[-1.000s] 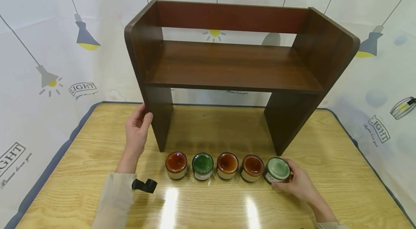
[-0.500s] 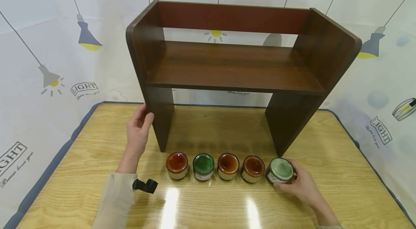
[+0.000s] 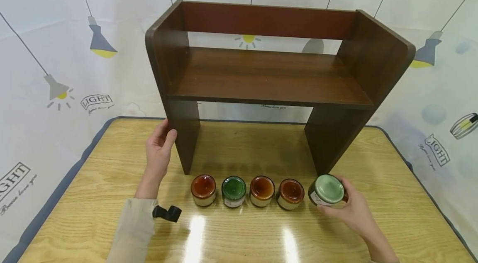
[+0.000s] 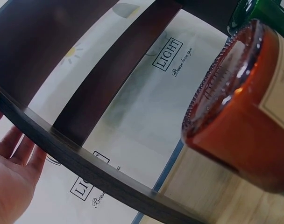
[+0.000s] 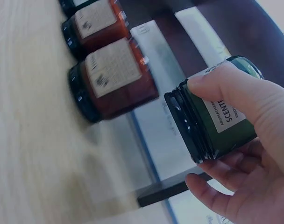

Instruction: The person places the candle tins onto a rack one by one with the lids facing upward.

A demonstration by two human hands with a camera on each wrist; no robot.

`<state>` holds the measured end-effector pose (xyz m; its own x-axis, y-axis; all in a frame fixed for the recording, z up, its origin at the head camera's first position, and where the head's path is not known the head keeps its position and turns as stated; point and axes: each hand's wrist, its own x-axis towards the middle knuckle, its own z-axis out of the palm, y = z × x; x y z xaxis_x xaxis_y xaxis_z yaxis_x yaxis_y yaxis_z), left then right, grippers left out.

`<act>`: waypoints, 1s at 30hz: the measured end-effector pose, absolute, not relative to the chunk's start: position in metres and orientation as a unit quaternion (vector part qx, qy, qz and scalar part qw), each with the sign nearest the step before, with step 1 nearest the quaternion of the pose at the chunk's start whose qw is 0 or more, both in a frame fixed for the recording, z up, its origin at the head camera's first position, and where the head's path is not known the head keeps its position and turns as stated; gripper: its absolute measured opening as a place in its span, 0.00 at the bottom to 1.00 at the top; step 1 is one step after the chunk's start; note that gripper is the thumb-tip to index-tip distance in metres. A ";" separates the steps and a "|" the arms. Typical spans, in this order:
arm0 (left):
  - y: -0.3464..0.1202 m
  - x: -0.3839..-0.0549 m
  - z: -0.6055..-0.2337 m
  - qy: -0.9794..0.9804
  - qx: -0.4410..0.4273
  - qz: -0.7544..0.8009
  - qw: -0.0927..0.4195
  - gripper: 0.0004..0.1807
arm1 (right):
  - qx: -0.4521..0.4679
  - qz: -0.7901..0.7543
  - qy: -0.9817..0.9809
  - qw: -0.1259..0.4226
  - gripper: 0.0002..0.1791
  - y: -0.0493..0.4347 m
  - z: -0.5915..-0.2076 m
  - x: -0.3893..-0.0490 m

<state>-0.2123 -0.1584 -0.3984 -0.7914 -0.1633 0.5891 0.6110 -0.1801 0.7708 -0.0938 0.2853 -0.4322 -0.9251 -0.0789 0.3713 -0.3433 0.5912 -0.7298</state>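
Observation:
My right hand (image 3: 352, 209) grips a green scented candle jar (image 3: 329, 188) at the right end of a row. It is lifted off the table, glass base up; the right wrist view shows its dark lid (image 5: 186, 126) and label (image 5: 221, 112). The other candle jars stand lid down: a red-brown jar (image 3: 290, 193), an amber jar (image 3: 262, 190), a green jar (image 3: 233, 191) and a reddish jar (image 3: 203, 190). My left hand (image 3: 158, 151) holds the left side panel of the dark wooden shelf (image 3: 269, 76), thumb at its front edge; some fingertips are hidden behind the panel.
The shelf stands on the wooden table (image 3: 239, 234) behind the jars, its right side panel (image 3: 336, 142) close to the held jar. Behind the table hangs a white printed cloth (image 3: 123, 68). A black strap piece (image 3: 167, 213) sits at the left cuff.
My right hand has raised the green candle jar from the table and shifted it slightly right, away from the row. The left hand stays on the shelf panel.

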 end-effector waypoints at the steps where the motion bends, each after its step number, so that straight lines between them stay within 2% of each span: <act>1: -0.159 -0.212 -0.399 -0.584 -0.191 -0.745 0.260 0.18 | 0.120 0.437 -0.879 0.151 0.41 0.284 -0.430 -0.093; 7: -0.159 -0.210 -0.399 -0.581 -0.190 -0.749 0.256 0.18 | 0.141 0.461 -0.861 0.161 0.42 0.277 -0.415 -0.089; 17: -0.158 -0.212 -0.397 -0.588 -0.182 -0.744 0.260 0.18 | 0.128 0.466 -0.848 0.219 0.42 0.262 -0.388 -0.089; 30: -0.157 -0.210 -0.395 -0.595 -0.165 -0.743 0.258 0.18 | 0.114 0.489 -0.836 0.221 0.42 0.240 -0.357 -0.089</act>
<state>-0.2105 -0.1570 -0.3950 -0.8128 -0.1864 0.5519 0.5794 -0.1595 0.7993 -0.0888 0.2404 -0.3573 -0.8763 0.0260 0.4810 -0.4066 0.4956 -0.7675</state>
